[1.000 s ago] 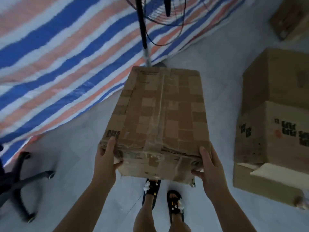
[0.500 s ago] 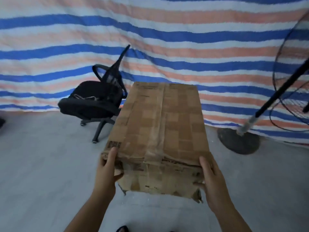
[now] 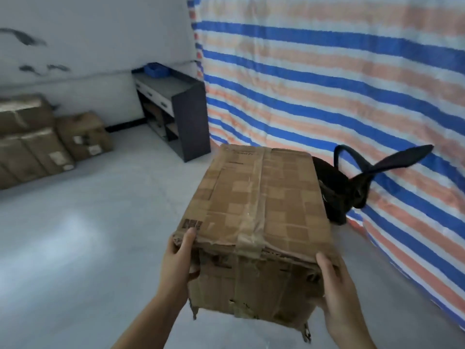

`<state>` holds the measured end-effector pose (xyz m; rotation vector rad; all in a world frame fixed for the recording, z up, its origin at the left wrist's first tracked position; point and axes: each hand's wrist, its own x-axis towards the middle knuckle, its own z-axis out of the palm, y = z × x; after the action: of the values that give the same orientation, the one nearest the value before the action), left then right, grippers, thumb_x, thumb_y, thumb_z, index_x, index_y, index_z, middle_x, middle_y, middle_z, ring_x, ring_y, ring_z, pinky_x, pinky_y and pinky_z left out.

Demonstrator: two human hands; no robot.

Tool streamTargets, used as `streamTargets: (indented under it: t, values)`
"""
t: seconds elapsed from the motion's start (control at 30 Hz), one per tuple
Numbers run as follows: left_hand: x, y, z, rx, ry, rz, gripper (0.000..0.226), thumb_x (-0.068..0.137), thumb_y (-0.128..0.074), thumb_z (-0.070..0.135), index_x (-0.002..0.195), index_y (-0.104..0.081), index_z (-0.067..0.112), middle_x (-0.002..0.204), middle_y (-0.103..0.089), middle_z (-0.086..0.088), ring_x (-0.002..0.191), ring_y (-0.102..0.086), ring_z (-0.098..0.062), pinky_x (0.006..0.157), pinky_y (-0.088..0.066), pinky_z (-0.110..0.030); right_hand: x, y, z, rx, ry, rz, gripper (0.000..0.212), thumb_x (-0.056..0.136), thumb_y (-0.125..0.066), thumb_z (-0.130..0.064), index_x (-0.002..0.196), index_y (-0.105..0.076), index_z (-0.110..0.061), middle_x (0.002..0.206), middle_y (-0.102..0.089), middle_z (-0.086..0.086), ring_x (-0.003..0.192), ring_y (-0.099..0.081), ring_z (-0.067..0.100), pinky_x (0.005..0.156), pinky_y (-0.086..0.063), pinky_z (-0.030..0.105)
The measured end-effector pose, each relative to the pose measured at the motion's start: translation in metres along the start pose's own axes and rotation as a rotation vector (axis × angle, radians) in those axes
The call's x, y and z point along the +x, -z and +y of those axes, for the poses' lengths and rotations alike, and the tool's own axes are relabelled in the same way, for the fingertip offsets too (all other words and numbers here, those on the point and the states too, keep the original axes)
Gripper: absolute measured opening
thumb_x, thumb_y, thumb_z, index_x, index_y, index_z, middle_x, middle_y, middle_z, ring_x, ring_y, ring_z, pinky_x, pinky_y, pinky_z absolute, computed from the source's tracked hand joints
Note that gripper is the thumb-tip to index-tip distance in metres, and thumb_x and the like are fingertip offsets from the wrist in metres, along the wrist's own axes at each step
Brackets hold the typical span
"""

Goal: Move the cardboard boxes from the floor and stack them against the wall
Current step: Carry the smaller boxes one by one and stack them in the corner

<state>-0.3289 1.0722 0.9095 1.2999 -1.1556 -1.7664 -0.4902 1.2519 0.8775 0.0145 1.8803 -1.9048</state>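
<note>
- Cardboard box (image 3: 256, 217) rides in mid-air in front of you, lengthwise away from your body, its taped top facing up and its near end sagging and torn at the lower corners.
- Your left hand (image 3: 180, 260) clasps the near left corner, thumb lying on the top edge and fingers wrapped down the side, so the box cannot tip sideways.
- Your right hand (image 3: 337, 288) cups the near right corner, thumb up along the edge; the fingers go out of sight under the box, probably bearing the weight from below.
- You hold it by the near end only, which leaves the far end unsupported; the battered cardboard looks soft there, so I judge a squeeze at the corners safer than a pull on the flaps.
- Stacked boxes (image 3: 47, 142) stand against the white wall (image 3: 88, 34) at far left, well apart from you across the grey floor (image 3: 100, 235); that pile seems the fitting goal.
- A dark cabinet (image 3: 176, 107) with a blue tray (image 3: 156, 69) on top stands in the corner beside the striped tarpaulin (image 3: 327, 84).
- A black office chair (image 3: 352, 187) sits just behind the box on the right, near the tarpaulin; steer left to keep the far end off it.
</note>
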Motion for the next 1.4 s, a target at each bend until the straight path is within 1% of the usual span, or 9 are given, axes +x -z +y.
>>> streamTargets:
  t: [0.13,0.27,0.33,0.47,0.63,0.8,0.93,1.17,1.4]
  values:
    - [0.037,0.082,0.034,-0.066,-0.062,0.161,0.011,0.093,-0.054,0.038,0.092,-0.055,0.027,0.089,-0.062,0.001,0.077,-0.060,-0.016,0.064,-0.052,-0.036,-0.006,-0.105,0.012,-0.073,-0.012,-0.160,0.057,0.085,-0.059,-0.053,0.137,-0.043,-0.037,0.138,-0.049,-0.004,0.124,-0.047,0.027,0.102,-0.041,0.055]
    - [0.059,0.155,0.060,-0.134,-0.105,0.333,0.018,0.092,-0.055,0.039,0.102,-0.056,0.023,0.094,-0.062,0.000,0.081,-0.060,-0.018,0.062,-0.051,-0.035,-0.005,-0.198,0.025,-0.158,0.021,-0.313,0.104,0.037,-0.063,-0.090,0.129,-0.047,-0.045,0.139,-0.047,-0.010,0.129,-0.045,0.023,0.102,-0.041,0.055]
    - [0.066,0.186,0.071,-0.173,-0.139,0.413,0.022,0.093,-0.054,0.037,0.106,-0.056,0.020,0.094,-0.063,0.000,0.080,-0.061,-0.017,0.059,-0.049,-0.033,-0.002,-0.240,0.033,-0.200,0.034,-0.391,0.108,0.033,-0.060,-0.093,0.129,-0.047,-0.045,0.138,-0.049,-0.010,0.127,-0.047,0.022,0.101,-0.043,0.056]
    - [0.085,0.234,0.086,-0.224,-0.183,0.542,0.023,0.092,-0.055,0.036,0.108,-0.057,0.019,0.096,-0.064,-0.001,0.081,-0.061,-0.015,0.058,-0.049,-0.032,-0.010,-0.314,0.030,-0.215,0.088,-0.562,0.094,0.041,-0.059,-0.091,0.123,-0.053,-0.043,0.130,-0.056,-0.008,0.119,-0.053,0.022,0.096,-0.046,0.059]
    - [0.133,0.263,0.104,-0.243,-0.226,0.633,0.020,0.092,-0.056,0.036,0.104,-0.058,0.021,0.095,-0.065,-0.002,0.082,-0.062,-0.017,0.056,-0.049,-0.031,-0.002,-0.395,0.014,-0.216,0.027,-0.763,0.029,0.089,-0.053,-0.049,0.117,-0.049,-0.044,0.119,-0.056,-0.005,0.110,-0.052,0.024,0.096,-0.046,0.056]
    - [0.219,0.267,0.128,-0.260,-0.232,0.669,0.024,0.092,-0.054,0.038,0.108,-0.056,0.020,0.098,-0.064,-0.002,0.086,-0.062,-0.018,0.058,-0.050,-0.033,0.052,-0.475,0.011,-0.265,0.061,-0.819,0.026,0.088,-0.051,-0.054,0.114,-0.047,-0.051,0.113,-0.055,-0.011,0.106,-0.051,0.020,0.081,-0.049,0.044]
    - [0.303,0.253,0.158,-0.294,-0.220,0.681,0.025,0.093,-0.053,0.038,0.111,-0.054,0.021,0.098,-0.062,0.000,0.085,-0.061,-0.017,0.059,-0.051,-0.034,0.114,-0.548,-0.006,-0.305,0.087,-0.847,0.014,0.090,-0.050,-0.050,0.103,-0.050,-0.053,0.105,-0.057,-0.019,0.095,-0.054,0.015,0.083,-0.049,0.043]
    - [0.433,0.235,0.210,-0.368,-0.208,0.705,0.024,0.093,-0.053,0.036,0.112,-0.054,0.020,0.096,-0.062,0.001,0.083,-0.060,-0.014,0.059,-0.049,-0.033,0.205,-0.667,-0.042,-0.344,0.173,-0.918,0.028,0.090,-0.050,-0.050,0.118,-0.051,-0.051,0.114,-0.061,-0.018,0.106,-0.056,0.009,0.096,-0.048,0.050]
    - [0.568,0.251,0.259,-0.392,-0.204,0.693,0.026,0.094,-0.052,0.034,0.116,-0.055,0.019,0.096,-0.063,0.003,0.082,-0.061,-0.011,0.059,-0.049,-0.032,0.271,-0.789,-0.052,-0.343,0.172,-0.915,0.028,0.091,-0.050,-0.046,0.119,-0.053,-0.046,0.112,-0.064,-0.013,0.109,-0.058,0.014,0.094,-0.049,0.052]
